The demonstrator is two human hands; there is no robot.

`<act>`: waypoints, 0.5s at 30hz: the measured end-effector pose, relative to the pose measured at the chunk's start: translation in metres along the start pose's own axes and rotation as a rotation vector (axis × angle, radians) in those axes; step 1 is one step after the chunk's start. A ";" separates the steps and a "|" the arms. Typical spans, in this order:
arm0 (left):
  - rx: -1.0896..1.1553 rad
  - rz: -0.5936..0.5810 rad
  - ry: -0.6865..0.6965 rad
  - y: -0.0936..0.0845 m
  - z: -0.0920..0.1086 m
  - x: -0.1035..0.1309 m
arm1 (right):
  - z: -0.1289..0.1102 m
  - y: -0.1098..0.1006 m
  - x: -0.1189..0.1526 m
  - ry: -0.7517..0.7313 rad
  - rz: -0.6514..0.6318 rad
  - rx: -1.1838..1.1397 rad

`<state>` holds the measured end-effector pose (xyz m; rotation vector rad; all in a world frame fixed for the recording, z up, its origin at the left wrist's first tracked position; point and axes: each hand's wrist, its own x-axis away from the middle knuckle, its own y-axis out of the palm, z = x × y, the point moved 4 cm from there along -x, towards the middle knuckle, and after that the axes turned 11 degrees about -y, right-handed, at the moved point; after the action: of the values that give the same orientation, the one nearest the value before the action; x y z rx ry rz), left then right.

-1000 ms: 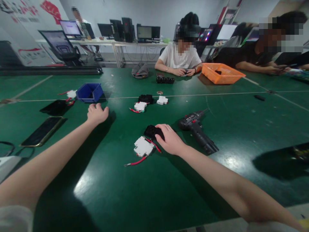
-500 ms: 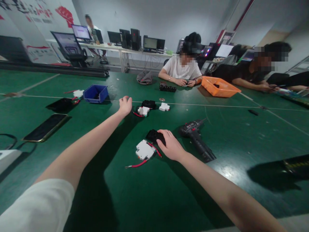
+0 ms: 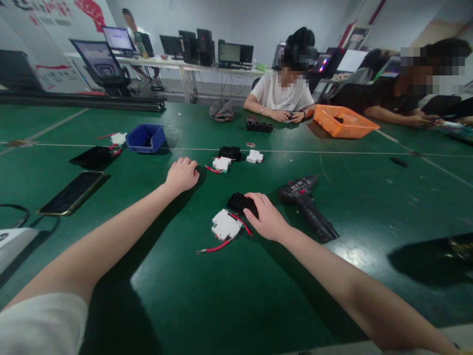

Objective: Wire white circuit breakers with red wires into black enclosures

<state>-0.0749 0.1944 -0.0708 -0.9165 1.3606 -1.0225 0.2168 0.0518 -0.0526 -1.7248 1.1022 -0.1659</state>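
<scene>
My right hand (image 3: 269,216) is closed round the right end of a black plastic housing (image 3: 238,201) on the green table. Just in front of it lies a white circuit breaker (image 3: 226,224) with red wires, one ending in bare metal. Further left, my left hand (image 3: 182,175) is low over the table, fingers curled together with the tips turned away; what they hold, if anything, is hidden. Beyond it sit another black housing (image 3: 229,153), a second white breaker (image 3: 221,164) with a red lead and a third white breaker (image 3: 254,157).
A black power screwdriver (image 3: 308,204) lies right of my right hand. To the left are a blue bin (image 3: 146,139), a phone (image 3: 72,193) and a black shell (image 3: 92,157). An orange basket (image 3: 345,122) stands near a seated person (image 3: 283,96) across the table.
My left hand has moved left and toward me, down to the table. My right hand stays on the black housing. The view has shifted slightly.
</scene>
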 end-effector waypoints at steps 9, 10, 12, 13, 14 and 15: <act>0.077 -0.023 0.066 -0.008 -0.003 0.009 | -0.002 0.000 0.001 0.002 -0.001 0.015; 0.082 -0.030 0.082 -0.012 -0.001 0.014 | -0.003 0.000 0.001 0.001 -0.001 0.017; 0.117 -0.058 0.143 -0.022 0.005 0.032 | -0.002 0.000 0.001 0.001 -0.004 0.018; 0.151 -0.072 0.176 -0.029 0.008 0.045 | -0.002 0.000 0.001 -0.001 -0.005 0.017; 0.188 -0.091 0.221 -0.036 0.012 0.061 | -0.002 0.000 0.001 -0.003 -0.004 0.016; 0.223 -0.111 0.263 -0.043 0.017 0.078 | -0.001 0.000 0.001 -0.007 -0.004 0.016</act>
<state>-0.0641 0.1055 -0.0547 -0.7146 1.3871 -1.3884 0.2165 0.0500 -0.0527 -1.7126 1.0903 -0.1706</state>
